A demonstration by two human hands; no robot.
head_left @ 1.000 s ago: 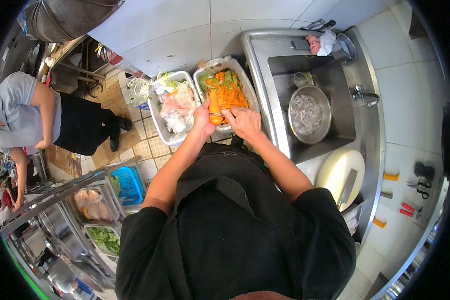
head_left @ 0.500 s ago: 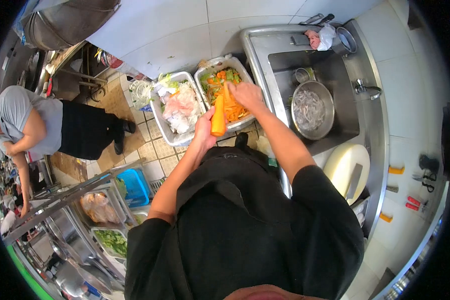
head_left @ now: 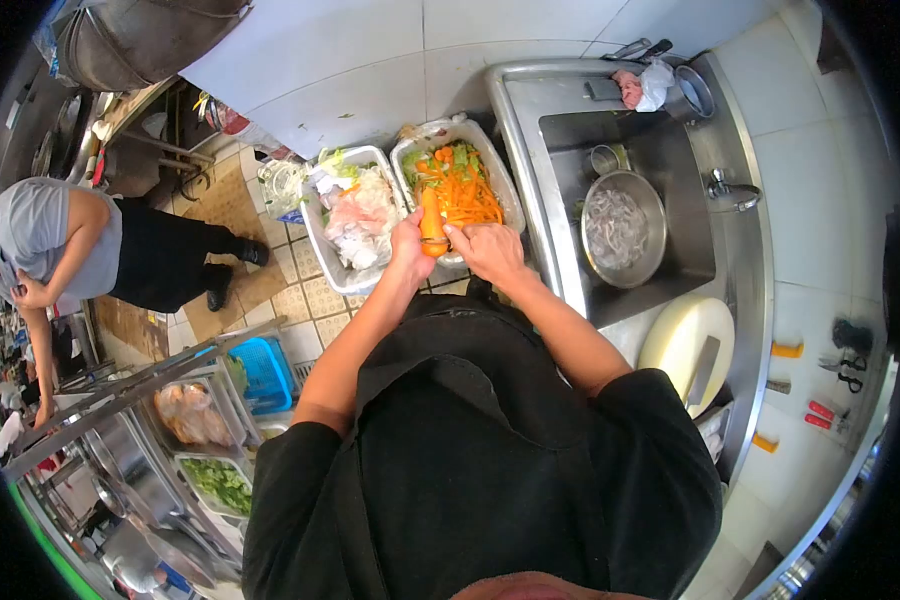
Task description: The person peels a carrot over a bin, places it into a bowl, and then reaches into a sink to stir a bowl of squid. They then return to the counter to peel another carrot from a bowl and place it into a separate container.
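An orange carrot (head_left: 431, 218) points away from me over the near edge of the right-hand bin (head_left: 513, 200). My left hand (head_left: 410, 246) is closed round its near end from the left. At the same end, my right hand (head_left: 488, 250) is closed on a small tool that lies across the carrot; its shape is mostly hidden, but it looks like a peeler. Below them, orange peelings (head_left: 468, 200) and green scraps fill part of that bin. Beside it on the left stands a second bin (head_left: 316, 232) with pale and pinkish scraps.
On the right is a steel sink (head_left: 560, 130) holding a metal bowl (head_left: 656, 225). A round cutting board (head_left: 664, 345) with a cleaver lies beside the basin. At left are a person (head_left: 90, 240), a blue basket (head_left: 262, 375) and a rack rail (head_left: 150, 380).
My right hand has come back toward me, from the carrot's far end to its near end. The carrot now points more straight ahead. The other person's legs have shifted.
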